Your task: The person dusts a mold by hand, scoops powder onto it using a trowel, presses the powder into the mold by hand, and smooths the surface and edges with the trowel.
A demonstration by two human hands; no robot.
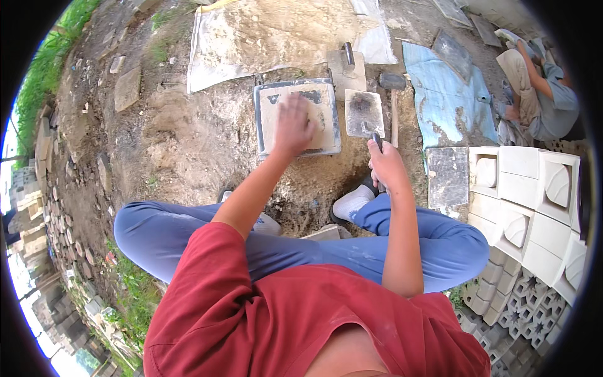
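Note:
Between my feet and a spread sack lies a square, dark-framed mould [259, 132] filled with pale, sandy mix. My left hand [294, 124] is over its surface, fingers stretched out and slightly blurred; whether it presses on the mix I cannot tell. My right hand [387, 164] is closed around the dark handle of a trowel [364, 113]. That trowel's rectangular metal blade, darkly stained in the middle, is just right of the mould. Beyond it a second flat trowel [347, 75] with a black handle lies beside the mould's far corner. A mallet [392, 81] with a wooden handle lies to the right.
Sandy mix [270, 34] is heaped on a white sack at the back. A blue sheet [440, 94] lies right, with a dark slab [452, 55] on it. Pale moulded blocks [540, 182] stack up at the right. A co-worker [546, 100] sits at the far right.

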